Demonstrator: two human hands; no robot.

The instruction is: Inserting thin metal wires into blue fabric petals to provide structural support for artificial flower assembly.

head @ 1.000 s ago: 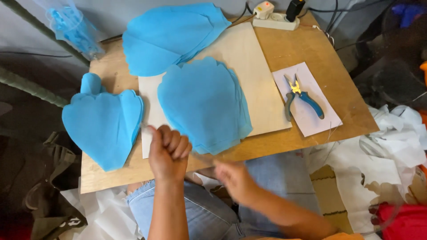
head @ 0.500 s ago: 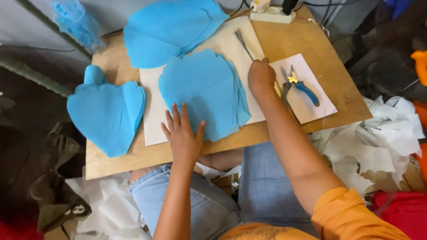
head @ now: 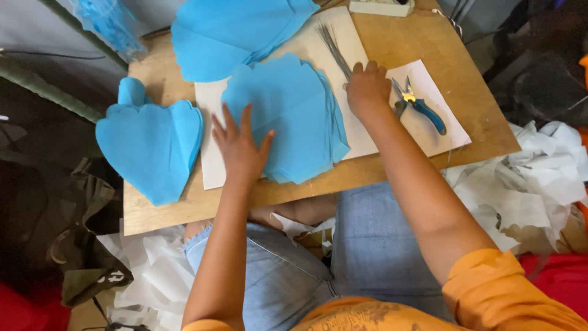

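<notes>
A wooden board [head: 392, 46] lies across the person's lap as a work surface, its far edge reaching a white power strip [head: 380, 6]. On it rests a pale cardboard sheet [head: 367, 132], and over that sheet lie the blue tissue paper cut-outs: a large scalloped stack [head: 233, 30] at the far side, a heart-shaped stack [head: 150, 147] on the left that overhangs the board's near edge, and a middle petal-shaped stack [head: 294, 110] of many layers with edges fanned out on its right. The left hand [head: 240, 146] presses flat on the near left part of this middle stack, fingers spread wide and holding nothing. To the right, a white paper sheet [head: 441, 132] carries blue-handled pliers [head: 419, 107]. The right hand [head: 367, 86] rests palm down at the edge of that white sheet, just beside the pliers, its fingertips on the lower end of a bundle of thin grey wires [head: 334, 46] that fans away across the cardboard; whether the fingers actually pinch the wires cannot be told.
</notes>
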